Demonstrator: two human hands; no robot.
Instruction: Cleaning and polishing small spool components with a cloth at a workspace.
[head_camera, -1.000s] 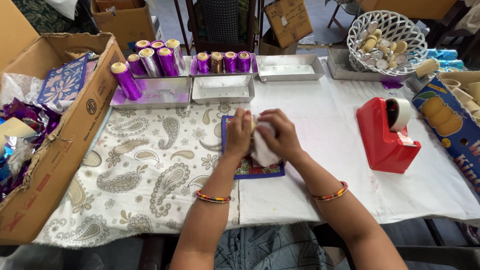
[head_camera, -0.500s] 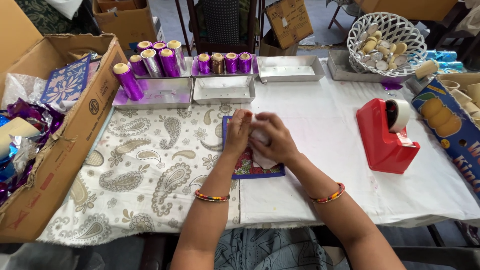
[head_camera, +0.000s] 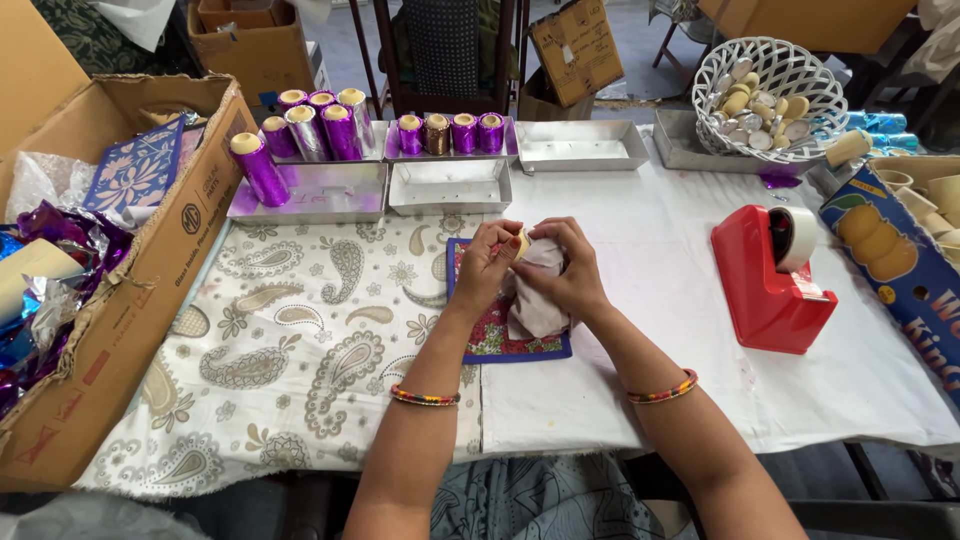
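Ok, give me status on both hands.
Left hand and right hand grip small tan cylinder with white cloth. Over red patterned mat. Nothing blocking.

Tape dispenser right of mat; trays behind.

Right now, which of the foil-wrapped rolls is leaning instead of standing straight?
The purple roll at the far left, on the front tray. It tilts leftward, apart from the cluster; the other rolls stand upright.

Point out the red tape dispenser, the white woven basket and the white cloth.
Red plastic tape dispenser (head_camera: 762, 285): head view, its body.
White woven basket (head_camera: 800, 55): head view, far rim.
White crumpled cloth (head_camera: 535, 305): head view, hanging lower part.
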